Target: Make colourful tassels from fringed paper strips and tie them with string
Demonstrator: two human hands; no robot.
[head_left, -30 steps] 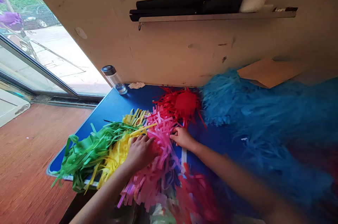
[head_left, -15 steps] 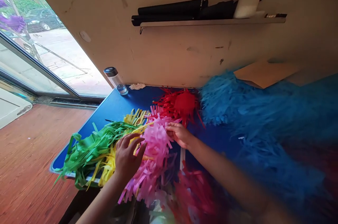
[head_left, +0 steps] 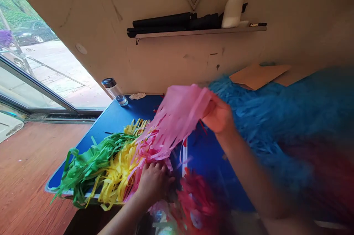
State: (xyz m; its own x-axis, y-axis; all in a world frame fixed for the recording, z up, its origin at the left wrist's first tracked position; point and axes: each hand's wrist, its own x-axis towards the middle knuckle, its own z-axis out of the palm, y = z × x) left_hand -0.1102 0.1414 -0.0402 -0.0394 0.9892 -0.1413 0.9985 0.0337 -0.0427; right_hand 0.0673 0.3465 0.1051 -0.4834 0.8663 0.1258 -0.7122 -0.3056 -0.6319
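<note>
My right hand (head_left: 218, 114) is closed on the edge of a pink fringed sheet (head_left: 177, 117), raised above the blue table (head_left: 107, 115) with its strips trailing down to the left. Low at the near side, my left hand (head_left: 155, 182) rests against the lower pink strips with its fingers bent down; whether it grips any is hidden. Yellow fringe (head_left: 118, 176) lies just left of the pink, and green fringe (head_left: 91, 161) beyond it at the table's left edge. Red fringe (head_left: 197, 198) hangs at the near edge, right of my left hand.
A glass bottle (head_left: 115, 92) with a dark lid stands at the table's back left. Fluffy blue strips (head_left: 265, 113) fill the right, with orange-brown paper (head_left: 257, 75) on top. A wall shelf (head_left: 201, 33) holds black rolls and a white bottle (head_left: 233, 6).
My right hand has risen to the right, lifting the pink sheet. My left hand has moved down and right onto the lower strips. The red bundle at the back is largely out of sight.
</note>
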